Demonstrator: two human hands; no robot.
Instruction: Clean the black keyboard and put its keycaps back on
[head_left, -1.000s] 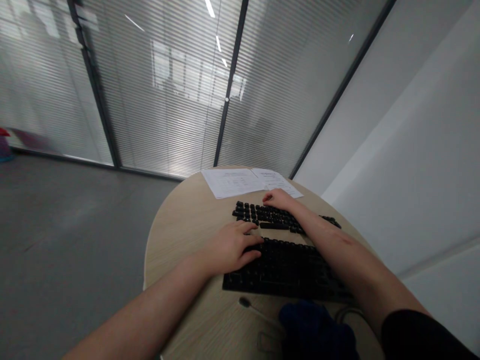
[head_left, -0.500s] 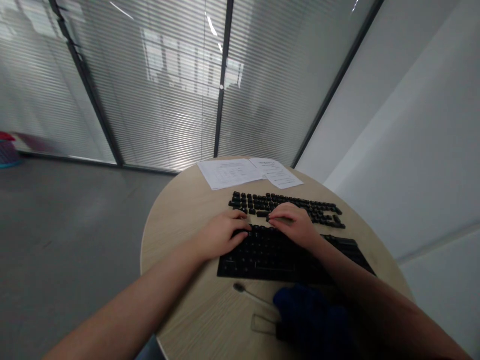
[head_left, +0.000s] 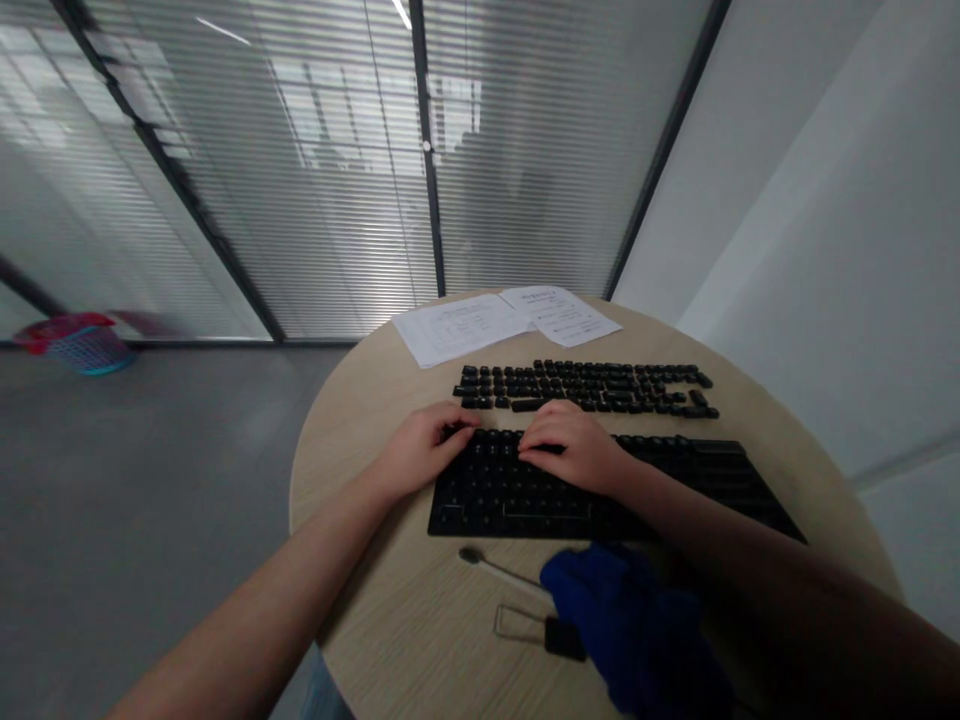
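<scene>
A black keyboard base [head_left: 517, 495] lies on the round wooden table [head_left: 337, 430]. Beyond it, loose black keycaps [head_left: 600, 383] are laid out in rows. My left hand [head_left: 427, 445] rests at the base's upper left corner, thumb and fingertips close together; anything between them is too small to make out. My right hand [head_left: 574, 447] is over the upper middle of the base, its fingers pinched at the top rows. What its fingertips hold is hidden or too small to tell.
Printed papers [head_left: 465, 327] lie at the table's far edge. Near me are a small brush [head_left: 499, 572], a metal key-puller-like tool with a black handle [head_left: 562, 638] and a blue cloth [head_left: 630, 620]. A basket [head_left: 90, 345] stands on the floor at left.
The view has tilted and shifted. My left hand has moved left to the base's corner. My right hand has come from the loose keycaps' lower edge down onto the base.
</scene>
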